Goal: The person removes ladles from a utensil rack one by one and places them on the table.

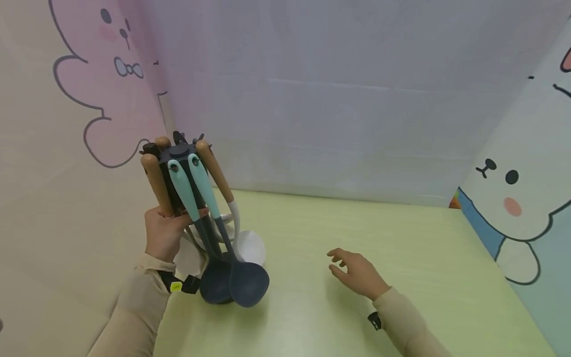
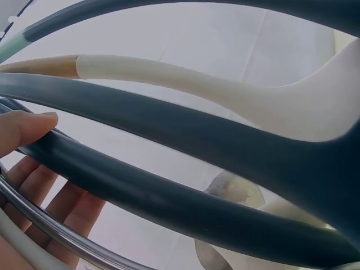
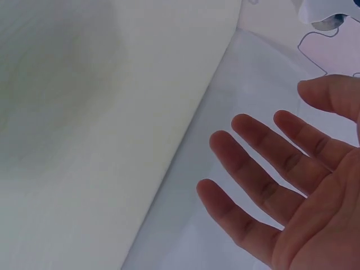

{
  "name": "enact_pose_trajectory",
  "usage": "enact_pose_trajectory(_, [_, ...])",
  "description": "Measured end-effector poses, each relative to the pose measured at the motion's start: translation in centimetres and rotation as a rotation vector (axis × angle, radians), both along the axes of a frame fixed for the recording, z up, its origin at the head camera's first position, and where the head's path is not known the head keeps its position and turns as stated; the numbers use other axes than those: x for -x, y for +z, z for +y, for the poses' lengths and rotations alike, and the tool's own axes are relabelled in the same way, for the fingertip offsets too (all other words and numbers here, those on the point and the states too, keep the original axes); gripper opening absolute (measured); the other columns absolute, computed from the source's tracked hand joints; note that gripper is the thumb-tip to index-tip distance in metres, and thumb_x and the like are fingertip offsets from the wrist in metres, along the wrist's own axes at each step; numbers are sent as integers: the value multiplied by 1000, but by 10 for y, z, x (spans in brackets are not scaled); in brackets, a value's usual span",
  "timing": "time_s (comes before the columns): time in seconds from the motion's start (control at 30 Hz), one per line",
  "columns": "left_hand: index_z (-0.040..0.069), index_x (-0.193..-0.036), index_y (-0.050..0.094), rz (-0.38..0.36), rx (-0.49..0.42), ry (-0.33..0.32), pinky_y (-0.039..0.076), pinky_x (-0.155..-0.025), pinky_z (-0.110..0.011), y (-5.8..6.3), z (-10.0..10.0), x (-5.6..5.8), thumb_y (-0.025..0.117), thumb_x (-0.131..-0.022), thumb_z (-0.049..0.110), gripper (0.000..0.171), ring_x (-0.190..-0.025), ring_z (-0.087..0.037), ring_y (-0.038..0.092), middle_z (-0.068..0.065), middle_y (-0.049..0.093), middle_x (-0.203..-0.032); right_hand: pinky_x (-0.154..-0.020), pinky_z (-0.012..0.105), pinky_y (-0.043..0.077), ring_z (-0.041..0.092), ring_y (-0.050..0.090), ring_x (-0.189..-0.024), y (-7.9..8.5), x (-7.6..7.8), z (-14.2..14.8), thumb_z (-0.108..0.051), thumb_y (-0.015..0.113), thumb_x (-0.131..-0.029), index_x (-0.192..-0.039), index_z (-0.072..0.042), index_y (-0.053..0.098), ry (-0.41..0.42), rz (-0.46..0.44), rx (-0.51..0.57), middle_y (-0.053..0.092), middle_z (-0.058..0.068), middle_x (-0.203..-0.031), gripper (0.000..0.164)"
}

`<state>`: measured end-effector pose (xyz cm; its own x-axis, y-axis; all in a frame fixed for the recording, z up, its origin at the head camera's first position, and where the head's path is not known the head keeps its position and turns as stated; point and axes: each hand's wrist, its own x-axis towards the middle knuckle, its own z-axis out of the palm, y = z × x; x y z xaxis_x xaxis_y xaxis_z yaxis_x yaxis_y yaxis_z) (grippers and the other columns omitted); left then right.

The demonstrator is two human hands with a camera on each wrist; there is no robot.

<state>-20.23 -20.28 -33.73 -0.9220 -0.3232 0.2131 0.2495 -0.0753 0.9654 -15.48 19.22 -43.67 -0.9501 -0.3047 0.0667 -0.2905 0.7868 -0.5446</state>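
Observation:
On the left in the head view, a dark utensil stand (image 1: 179, 151) carries several hanging kitchen utensils. My left hand (image 1: 164, 234) grips the stand's dark pole (image 2: 140, 188) among the handles, with the thumb on one side and fingers on the other in the left wrist view. Two dark ladles (image 1: 249, 285) with mint handles hang at the front. A white-headed utensil (image 1: 251, 247) with a brown handle hangs behind them. The stand's base is mostly hidden. My right hand (image 1: 359, 272) hovers over the table, fingers loosely bent and holding nothing.
The pale green table (image 1: 379, 228) spreads across the middle and right. A light curtain-like wall (image 1: 334, 124) closes off the back, and walls with cartoon animals (image 1: 513, 208) rise at both sides. Metal and pale utensils (image 2: 233, 191) also hang from the stand.

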Motion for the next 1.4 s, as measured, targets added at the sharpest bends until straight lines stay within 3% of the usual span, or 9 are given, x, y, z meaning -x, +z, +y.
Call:
enact_pose_trajectory(0.43, [13,-78,75,-50,10,14,49,-69,-24,-1,-4,-5,82,-72,-11,26,-78,-16,59,3,67,-71,-78,39,54,23,67,-94,47,18,-57,-15,62,-98,-125,-8,63,226,147,-1,69,5,-115,28])
enact_pose_trajectory(0.57, [16,-79,75,-80,39,17,49,-71,-24,-2,-6,-6,82,-73,-9,27,-79,-15,59,4,67,-72,-79,39,54,22,68,-95,61,23,-73,-16,60,-98,-126,-8,62,268,168,6,69,5,-116,29])
enact_pose_trajectory(0.77, [12,-77,73,-44,33,21,50,-67,-24,-2,-3,-6,83,-73,-10,24,-77,-17,58,2,66,-71,-79,37,54,22,68,-95,75,32,-91,-16,60,-99,-127,-7,62,317,188,47,70,7,-114,30])
enact_pose_trajectory(0.93, [13,-78,72,-31,36,15,50,-67,-23,-4,0,-5,81,-75,-9,24,-78,-17,57,2,65,-73,-90,39,51,24,65,-106,84,42,-105,-18,61,-99,-130,-5,60,332,214,116,65,9,-125,34])
enact_pose_trajectory(1.17, [16,-78,73,4,54,31,51,-65,-23,-4,4,-4,79,-75,-12,29,-75,-14,62,3,67,-75,-95,43,50,26,61,-117,97,57,-134,-18,61,-100,-141,-4,50,335,163,262,59,11,-135,44])
enact_pose_trajectory(1.4, [14,-74,72,25,34,27,52,-64,-24,-2,6,-4,78,-74,-14,28,-72,-14,63,3,67,-73,-93,43,51,29,58,-121,94,66,-163,-18,62,-99,-147,-5,41,358,62,337,55,14,-138,54])
